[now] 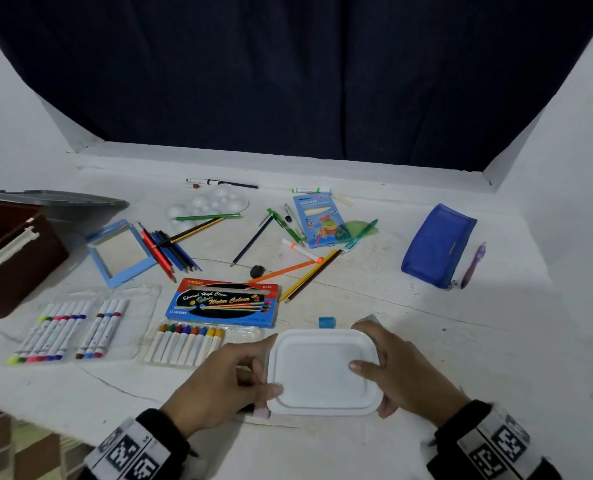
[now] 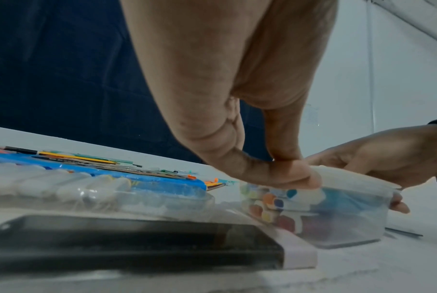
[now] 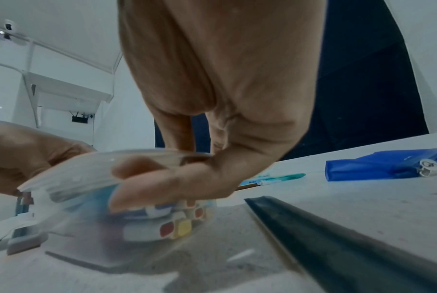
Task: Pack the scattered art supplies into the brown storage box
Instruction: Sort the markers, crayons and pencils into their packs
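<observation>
A small clear plastic tub with a white lid (image 1: 323, 370) sits at the table's near edge, holding several coloured paint tubes (image 2: 267, 202) (image 3: 179, 226). My left hand (image 1: 253, 372) grips its left side, thumb on the lid rim (image 2: 295, 174). My right hand (image 1: 371, 358) grips its right side, thumb on the lid and fingers down the wall (image 3: 162, 188). The brown storage box (image 1: 14, 258) stands open at the far left, apart from both hands.
Marker packs (image 1: 63, 327), crayons (image 1: 187, 341), a watercolour box (image 1: 224, 301), loose pencils (image 1: 170, 247), a blue frame (image 1: 120, 252), a white palette (image 1: 206, 204), a neon pack (image 1: 317, 218) and a blue pouch (image 1: 439, 245) lie scattered. A dark flat object (image 2: 127, 243) lies beside the tub.
</observation>
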Tool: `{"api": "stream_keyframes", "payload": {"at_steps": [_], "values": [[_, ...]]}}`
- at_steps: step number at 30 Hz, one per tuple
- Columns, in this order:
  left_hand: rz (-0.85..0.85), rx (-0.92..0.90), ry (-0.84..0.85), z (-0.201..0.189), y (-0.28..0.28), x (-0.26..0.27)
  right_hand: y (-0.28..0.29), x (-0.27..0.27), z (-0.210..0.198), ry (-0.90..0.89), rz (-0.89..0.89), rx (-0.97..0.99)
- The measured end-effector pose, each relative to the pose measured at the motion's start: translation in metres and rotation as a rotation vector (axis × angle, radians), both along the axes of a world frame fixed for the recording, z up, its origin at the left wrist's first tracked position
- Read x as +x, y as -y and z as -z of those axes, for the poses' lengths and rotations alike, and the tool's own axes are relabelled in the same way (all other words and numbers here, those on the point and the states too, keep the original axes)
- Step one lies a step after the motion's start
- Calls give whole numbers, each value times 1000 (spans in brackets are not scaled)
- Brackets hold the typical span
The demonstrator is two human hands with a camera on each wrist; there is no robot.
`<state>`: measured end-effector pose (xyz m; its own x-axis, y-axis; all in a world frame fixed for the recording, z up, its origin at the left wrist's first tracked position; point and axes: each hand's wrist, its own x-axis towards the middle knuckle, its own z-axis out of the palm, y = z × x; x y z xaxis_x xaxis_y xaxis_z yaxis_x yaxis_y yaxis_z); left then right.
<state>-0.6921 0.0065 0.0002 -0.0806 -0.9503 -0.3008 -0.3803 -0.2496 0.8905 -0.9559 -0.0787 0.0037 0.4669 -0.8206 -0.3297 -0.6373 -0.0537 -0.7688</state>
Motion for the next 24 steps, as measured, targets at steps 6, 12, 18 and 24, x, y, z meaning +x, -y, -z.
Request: {"api": "stream_keyframes", "payload": {"at_steps": [6,12,18,24], "values": [[47,-34,55,-7,-1,-2,-1,5,-18,-399,-123,-348],[26,-119,203,-8,-7,2,-13,31,-27,-460,-448,-529],[-139,-238,243,-24,-28,40,-12,55,-28,-604,-526,-572],[-401,-399,167,-59,-59,115,-18,121,-65,-257,-341,-650]]}}
